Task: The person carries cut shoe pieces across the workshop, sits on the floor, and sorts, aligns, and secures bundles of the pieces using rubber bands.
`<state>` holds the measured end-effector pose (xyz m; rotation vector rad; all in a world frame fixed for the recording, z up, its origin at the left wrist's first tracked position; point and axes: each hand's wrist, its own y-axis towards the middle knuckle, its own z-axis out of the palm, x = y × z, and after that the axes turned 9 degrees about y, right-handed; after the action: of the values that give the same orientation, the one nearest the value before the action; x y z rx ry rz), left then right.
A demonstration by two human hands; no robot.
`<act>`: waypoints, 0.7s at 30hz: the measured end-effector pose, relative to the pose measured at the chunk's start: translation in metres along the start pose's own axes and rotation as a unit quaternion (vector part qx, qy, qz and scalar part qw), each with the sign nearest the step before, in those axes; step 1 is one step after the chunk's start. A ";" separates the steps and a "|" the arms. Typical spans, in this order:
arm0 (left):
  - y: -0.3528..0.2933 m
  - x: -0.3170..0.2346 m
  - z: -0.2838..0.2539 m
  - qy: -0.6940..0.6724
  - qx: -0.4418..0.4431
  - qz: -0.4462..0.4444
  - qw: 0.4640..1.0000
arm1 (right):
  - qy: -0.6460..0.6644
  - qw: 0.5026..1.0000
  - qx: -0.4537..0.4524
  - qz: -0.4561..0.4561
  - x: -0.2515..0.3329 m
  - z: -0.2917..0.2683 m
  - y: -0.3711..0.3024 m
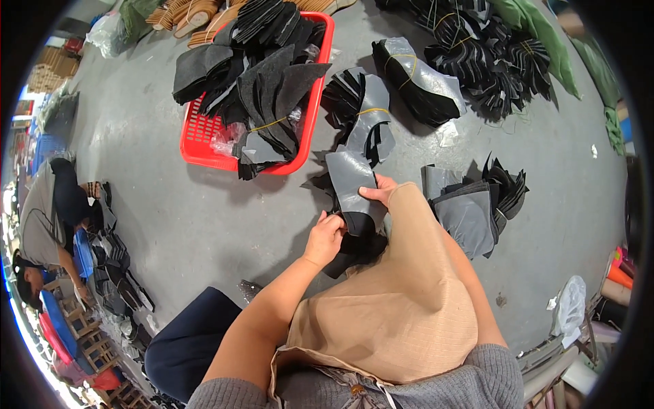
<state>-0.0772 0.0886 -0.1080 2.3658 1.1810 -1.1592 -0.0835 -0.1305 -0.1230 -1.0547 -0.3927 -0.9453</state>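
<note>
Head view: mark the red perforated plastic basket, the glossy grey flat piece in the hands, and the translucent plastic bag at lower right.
Red perforated plastic basket [199,131]: head view, perforated wall.
Glossy grey flat piece [349,178]: head view, middle of its face.
Translucent plastic bag [571,305]: head view, its middle.

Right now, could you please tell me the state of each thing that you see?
Grey piece: held, shiny face up
Right hand: gripping, thumb on top
Left hand: fingers bent, grip unclear
Basket: upright, heaped
Bundle beside basket: tied, on floor
Bundle farther right: tied, on floor
Clear bag: crumpled
Apron: draped over lap
</note>
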 end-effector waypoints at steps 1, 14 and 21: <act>-0.003 0.000 -0.001 0.008 -0.012 0.047 0.999 | 0.001 1.000 0.001 0.001 -0.004 0.000 0.002; 0.051 0.009 0.009 0.171 -0.044 0.126 0.976 | 0.004 0.998 0.056 0.034 0.026 -0.015 0.016; 0.012 -0.011 -0.006 0.081 0.076 0.154 0.982 | -0.276 0.961 0.012 -0.028 0.014 -0.009 0.042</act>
<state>-0.0684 0.0776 -0.0968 2.6812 0.7531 -0.9996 -0.0426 -0.1381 -0.1416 -1.2854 -0.8972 -0.6802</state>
